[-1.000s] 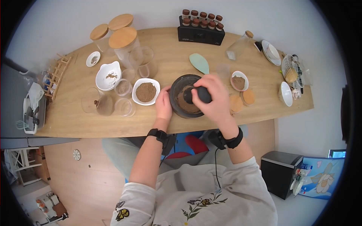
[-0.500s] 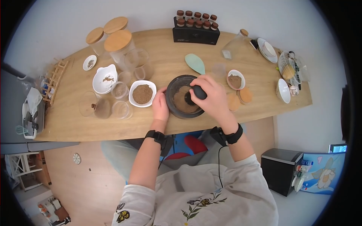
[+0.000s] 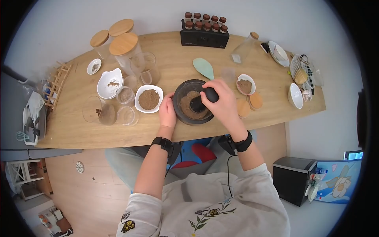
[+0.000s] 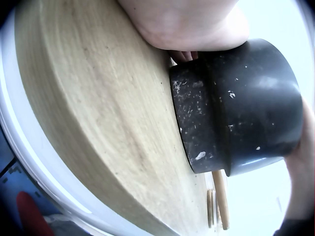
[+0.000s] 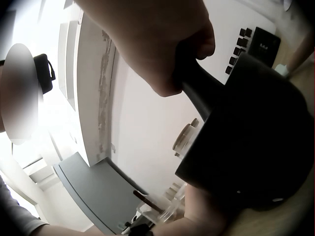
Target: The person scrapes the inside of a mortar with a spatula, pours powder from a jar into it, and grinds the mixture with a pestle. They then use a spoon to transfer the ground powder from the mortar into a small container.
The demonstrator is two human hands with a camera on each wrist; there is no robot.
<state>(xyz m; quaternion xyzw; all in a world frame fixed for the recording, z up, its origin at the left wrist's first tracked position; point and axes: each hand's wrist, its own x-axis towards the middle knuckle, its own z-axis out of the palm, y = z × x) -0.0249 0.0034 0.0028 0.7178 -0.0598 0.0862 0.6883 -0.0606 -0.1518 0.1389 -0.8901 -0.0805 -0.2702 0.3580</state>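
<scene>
A black mortar (image 3: 182, 114) with brown powder (image 3: 188, 103) inside stands near the table's front edge. My left hand (image 3: 167, 112) holds its left side, palm against the outer wall; the left wrist view shows pale flecks on the black mortar (image 4: 246, 108). My right hand (image 3: 222, 100) grips the rounded top of a black pestle (image 3: 196, 104), which leans with its lower end in the powder. In the right wrist view, the pestle's shaft (image 5: 202, 91) runs down from the fist into the dark mortar.
A white bowl of brown powder (image 3: 149, 98) stands left of the mortar, by clear jars (image 3: 127, 115). Right of it are a small bowl of powder (image 3: 245, 85) and wooden lids (image 3: 256, 101). A green spoon (image 3: 203, 68) and a spice rack (image 3: 204, 38) lie beyond.
The pestle has shifted in the mortar and now leans more, its lower end further left than half a second ago. The left hand stays at the mortar's side. The head view has moved slightly.
</scene>
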